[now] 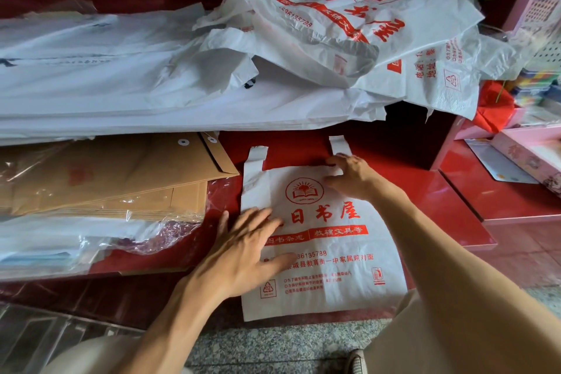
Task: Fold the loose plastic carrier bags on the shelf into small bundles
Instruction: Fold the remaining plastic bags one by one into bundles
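A white carrier bag (331, 255) with red print lies spread flat on the red shelf (425, 197), handles pointing away from me. My left hand (246, 249) presses flat on the bag's left side with fingers spread and straight. My right hand (352, 174) rests on the bag's upper right part, by the base of the right handle, fingers spread and slightly bent. Behind them, a loose heap of crumpled white bags (358, 27) with the same red print sits higher up on the right.
A thick stack of white sheets in plastic (106, 79) fills the left rear. Brown string-tie envelopes (121, 179) in clear wrap lie left of the flat bag. Pink boxes and stationery (528, 158) stand at the right. Grey stone floor (273, 346) lies below the shelf edge.
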A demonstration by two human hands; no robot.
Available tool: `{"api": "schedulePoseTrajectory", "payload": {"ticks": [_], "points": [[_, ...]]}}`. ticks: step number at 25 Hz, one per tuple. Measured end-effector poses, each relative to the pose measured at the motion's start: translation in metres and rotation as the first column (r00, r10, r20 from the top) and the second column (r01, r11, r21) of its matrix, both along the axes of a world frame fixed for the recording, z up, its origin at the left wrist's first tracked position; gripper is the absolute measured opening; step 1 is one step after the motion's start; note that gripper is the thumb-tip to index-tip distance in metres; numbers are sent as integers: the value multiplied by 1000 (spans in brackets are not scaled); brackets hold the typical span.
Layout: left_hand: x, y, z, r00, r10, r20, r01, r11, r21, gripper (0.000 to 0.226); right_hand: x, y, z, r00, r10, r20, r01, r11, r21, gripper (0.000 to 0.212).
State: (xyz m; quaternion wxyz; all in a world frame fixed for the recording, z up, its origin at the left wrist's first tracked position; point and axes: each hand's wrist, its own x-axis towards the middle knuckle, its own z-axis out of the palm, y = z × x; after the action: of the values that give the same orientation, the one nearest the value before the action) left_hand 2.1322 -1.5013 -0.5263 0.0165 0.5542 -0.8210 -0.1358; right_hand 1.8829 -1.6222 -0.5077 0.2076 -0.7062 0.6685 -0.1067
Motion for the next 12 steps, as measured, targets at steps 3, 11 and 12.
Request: {"api": "schedulePoseTrajectory", "payload": {"ticks": [3,11,12], "points": [[4,-3,-9,998,56,-2,-56,996,-68,65,3,20,25,996,27,88,-10,980,-198,33],[-16,6,-6,980,-199,27,201,973,-115,90,0,121,21,798,469,-378,-447,882,149,92],[-18,8,-5,970,-227,90,234,968,-85,94,-2,125,15,780,452,-434,-464,882,84,91]]}}
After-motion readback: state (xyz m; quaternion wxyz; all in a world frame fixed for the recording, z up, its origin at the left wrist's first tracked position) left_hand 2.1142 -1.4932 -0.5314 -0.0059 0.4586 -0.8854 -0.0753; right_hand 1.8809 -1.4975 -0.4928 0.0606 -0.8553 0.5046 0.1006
